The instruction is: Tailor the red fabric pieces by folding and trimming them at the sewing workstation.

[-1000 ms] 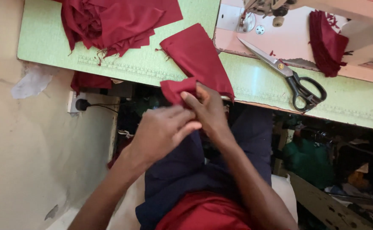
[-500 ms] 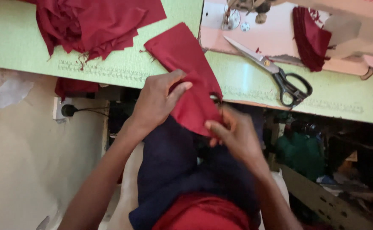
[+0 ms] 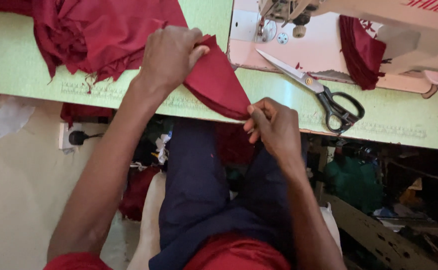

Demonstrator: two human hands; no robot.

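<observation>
1. Left hand (image 3: 170, 56) is closed on the upper corner of a folded dark red fabric piece (image 3: 215, 82), thumb on top, fingers curled under.
2. Right hand (image 3: 274, 127) pinches the lower corner of the same piece at the near edge of the table, thumb and forefinger tight on the cloth.
3. The fabric piece lies stretched between both hands, partly flat on the pale green table (image 3: 24, 65), its lower tip just over the edge.
4. A heap of dark red cloth (image 3: 99, 30) sits on the table beside the left hand, frayed edges showing; the wrist overlaps it.
5. Black-handled scissors (image 3: 314, 87) lie closed, just beyond the right hand, blades across the pink machine bed (image 3: 319, 47).
6. A sewing machine head (image 3: 284, 10) stands at the top edge; another red scrap (image 3: 361, 50) rests under its arm.
7. Below the table: a plug in a wall socket (image 3: 74, 137), and dark blue trousers (image 3: 199, 190) on the person's lap.
</observation>
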